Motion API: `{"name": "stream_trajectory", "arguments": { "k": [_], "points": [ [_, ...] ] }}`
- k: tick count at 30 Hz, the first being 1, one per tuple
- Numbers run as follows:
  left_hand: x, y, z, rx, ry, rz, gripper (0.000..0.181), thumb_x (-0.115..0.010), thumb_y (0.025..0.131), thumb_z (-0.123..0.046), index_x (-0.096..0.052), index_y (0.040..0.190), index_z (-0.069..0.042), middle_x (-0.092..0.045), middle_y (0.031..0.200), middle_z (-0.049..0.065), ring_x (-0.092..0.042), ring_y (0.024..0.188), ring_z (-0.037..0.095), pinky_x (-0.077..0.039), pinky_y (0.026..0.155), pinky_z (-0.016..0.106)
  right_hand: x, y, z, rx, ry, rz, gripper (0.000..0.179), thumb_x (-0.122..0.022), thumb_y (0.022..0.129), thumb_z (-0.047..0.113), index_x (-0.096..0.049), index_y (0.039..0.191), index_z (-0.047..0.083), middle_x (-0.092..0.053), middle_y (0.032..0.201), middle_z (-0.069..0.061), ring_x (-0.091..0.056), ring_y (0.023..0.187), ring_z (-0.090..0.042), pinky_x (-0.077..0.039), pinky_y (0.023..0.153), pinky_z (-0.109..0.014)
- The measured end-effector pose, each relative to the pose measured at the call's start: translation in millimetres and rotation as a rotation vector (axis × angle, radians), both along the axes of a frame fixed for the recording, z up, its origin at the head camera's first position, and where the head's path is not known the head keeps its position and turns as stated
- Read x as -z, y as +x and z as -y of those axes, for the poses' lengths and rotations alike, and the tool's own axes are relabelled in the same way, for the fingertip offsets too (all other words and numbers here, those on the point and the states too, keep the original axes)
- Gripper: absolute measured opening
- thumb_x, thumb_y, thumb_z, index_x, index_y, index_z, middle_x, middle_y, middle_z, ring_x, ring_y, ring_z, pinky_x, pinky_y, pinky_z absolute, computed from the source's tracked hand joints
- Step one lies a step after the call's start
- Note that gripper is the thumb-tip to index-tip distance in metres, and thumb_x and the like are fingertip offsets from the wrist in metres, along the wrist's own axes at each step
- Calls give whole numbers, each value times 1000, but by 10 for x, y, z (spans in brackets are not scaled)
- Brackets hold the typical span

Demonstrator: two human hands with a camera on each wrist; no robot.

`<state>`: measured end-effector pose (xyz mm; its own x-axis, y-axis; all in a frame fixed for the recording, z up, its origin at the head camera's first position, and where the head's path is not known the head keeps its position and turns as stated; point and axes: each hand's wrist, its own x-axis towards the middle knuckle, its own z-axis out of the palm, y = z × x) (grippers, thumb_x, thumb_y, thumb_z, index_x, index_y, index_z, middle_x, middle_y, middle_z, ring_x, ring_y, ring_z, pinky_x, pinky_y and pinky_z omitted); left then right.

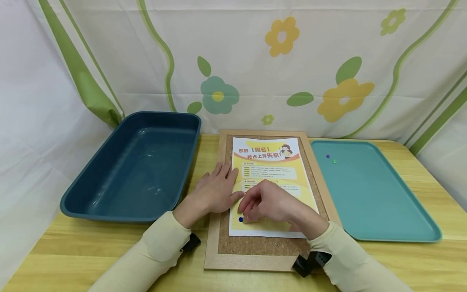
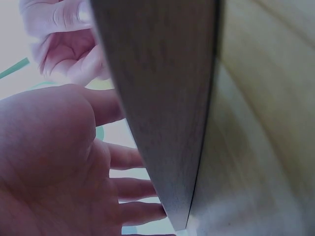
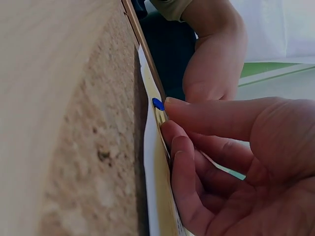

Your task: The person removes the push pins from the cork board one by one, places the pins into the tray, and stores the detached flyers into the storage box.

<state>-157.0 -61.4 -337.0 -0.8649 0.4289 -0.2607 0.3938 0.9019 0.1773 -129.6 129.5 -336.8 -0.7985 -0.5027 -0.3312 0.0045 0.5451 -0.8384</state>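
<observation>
A sheet of printed paper [image 1: 270, 166] lies on a cork board [image 1: 251, 245] with a wooden frame. My left hand [image 1: 218, 190] rests with spread fingers across the board's left frame, fingertips on the paper's left edge. A blue pushpin [image 1: 240, 219] sits at the paper's lower left, its head close against the sheet. My right hand [image 1: 271, 202] is right beside the pin. In the right wrist view, the thumb tip is at the blue pin [image 3: 158, 103], and the loosely bent fingers lie against the paper, with a gap between thumb and index finger.
A deep dark blue tub [image 1: 131, 217] stands left of the board. To the right is a flat teal tray [image 1: 383, 194] with a purple pin [image 1: 328, 156] and a green pin [image 1: 334, 161] near its far left corner. A flowered curtain [image 1: 255, 61] hangs behind the wooden table [image 1: 91, 251].
</observation>
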Motion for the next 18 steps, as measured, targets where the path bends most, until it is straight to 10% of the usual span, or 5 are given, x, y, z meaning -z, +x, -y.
{"name": "stream_trajectory", "arguments": {
  "k": [18],
  "points": [
    [-10,12,-6,-10,7,19,76,-53,109,-52,-31,168,-11,-14,179,18,-15,166,39,-33,126,64,21,16,29,-73,43,-62,12,-86,85,3,-83,87,14,-74,76,3,-67,71,-12,-55,70,-30]
  ]
}}
